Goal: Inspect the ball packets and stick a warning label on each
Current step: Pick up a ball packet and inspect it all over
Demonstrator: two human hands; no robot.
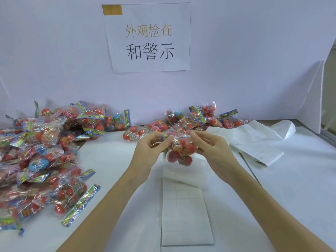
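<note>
At frame centre, the left hand (151, 144) and right hand (209, 144) each keep a pinching grip on one ball packet (179, 149), raised above the bench (291, 179); the label sheet (183, 215) lies directly below, equally near both hands.

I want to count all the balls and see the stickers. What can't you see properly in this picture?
- Held packet, head view: both hands, left and right, cover its ends, so its balls cannot be counted.
- Big pile of packets: cut off by the left edge, packets overlap.
- Label sheet: print too faint to read.
- Whether the held packet has a label: too blurred.
</note>
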